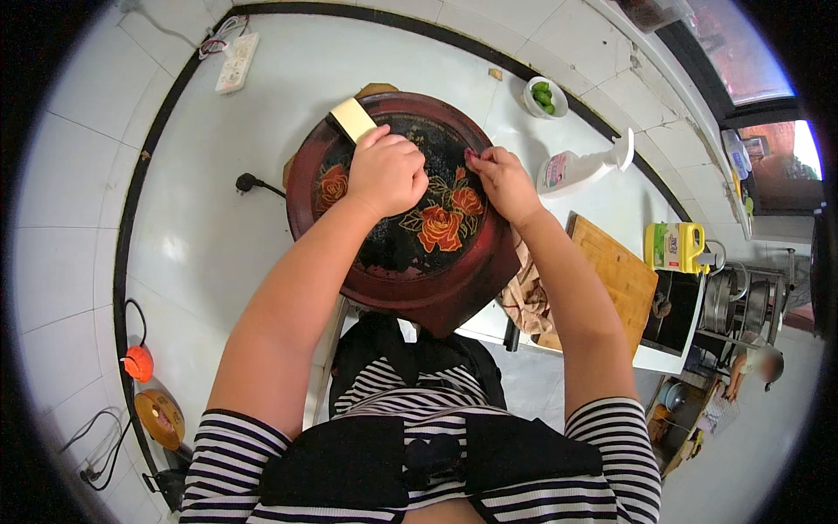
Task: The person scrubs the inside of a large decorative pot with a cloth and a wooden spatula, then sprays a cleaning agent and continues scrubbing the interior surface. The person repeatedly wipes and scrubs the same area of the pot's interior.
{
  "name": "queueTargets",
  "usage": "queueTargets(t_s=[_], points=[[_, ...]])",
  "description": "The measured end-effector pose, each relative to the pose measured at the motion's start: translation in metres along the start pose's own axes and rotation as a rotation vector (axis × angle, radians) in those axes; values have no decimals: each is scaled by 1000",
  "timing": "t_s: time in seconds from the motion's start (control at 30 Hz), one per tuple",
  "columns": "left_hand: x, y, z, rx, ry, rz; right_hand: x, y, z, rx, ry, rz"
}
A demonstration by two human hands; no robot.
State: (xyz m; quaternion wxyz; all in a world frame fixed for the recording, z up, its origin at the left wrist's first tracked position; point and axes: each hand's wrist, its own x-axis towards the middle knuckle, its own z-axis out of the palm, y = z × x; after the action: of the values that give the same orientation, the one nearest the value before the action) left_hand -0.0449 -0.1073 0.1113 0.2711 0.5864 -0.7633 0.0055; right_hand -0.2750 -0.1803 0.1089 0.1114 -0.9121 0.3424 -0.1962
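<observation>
A round, dark red electric griddle [432, 298] with orange roses on its black top stands on the white worktop in front of me. My left hand [389, 173] is curled over the top's upper middle. From under its thumb a cream-coloured block [352, 118] with a dark side reaches to the rim; its near end is hidden by the hand. At the right part of the top, my right hand [501, 177] pinches a small reddish-purple scrap [470, 157], too small to identify. Pale worn patches mark the black surface.
A white spray bottle [576, 171] and a bowl [548, 112] of green pieces stand at right. Nearer are a checked cloth [527, 295], a wooden cutting board [609, 268] and a yellow jug [674, 247]. A plug [247, 183] and power strip [237, 63] lie left. Another person [753, 370] is far right.
</observation>
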Motion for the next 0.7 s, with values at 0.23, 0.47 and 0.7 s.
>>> queueTargets(t_s=[0.23, 0.47, 0.7], points=[[-4, 1, -3, -7, 8, -16, -80, -45, -20, 43, -230, -81], [-1, 3, 2, -30, 43, 11, -41, -33, -10, -179, -162, 102], [-4, 2, -2, -27, 38, -9, -72, -56, -14, -431, -227, 40]])
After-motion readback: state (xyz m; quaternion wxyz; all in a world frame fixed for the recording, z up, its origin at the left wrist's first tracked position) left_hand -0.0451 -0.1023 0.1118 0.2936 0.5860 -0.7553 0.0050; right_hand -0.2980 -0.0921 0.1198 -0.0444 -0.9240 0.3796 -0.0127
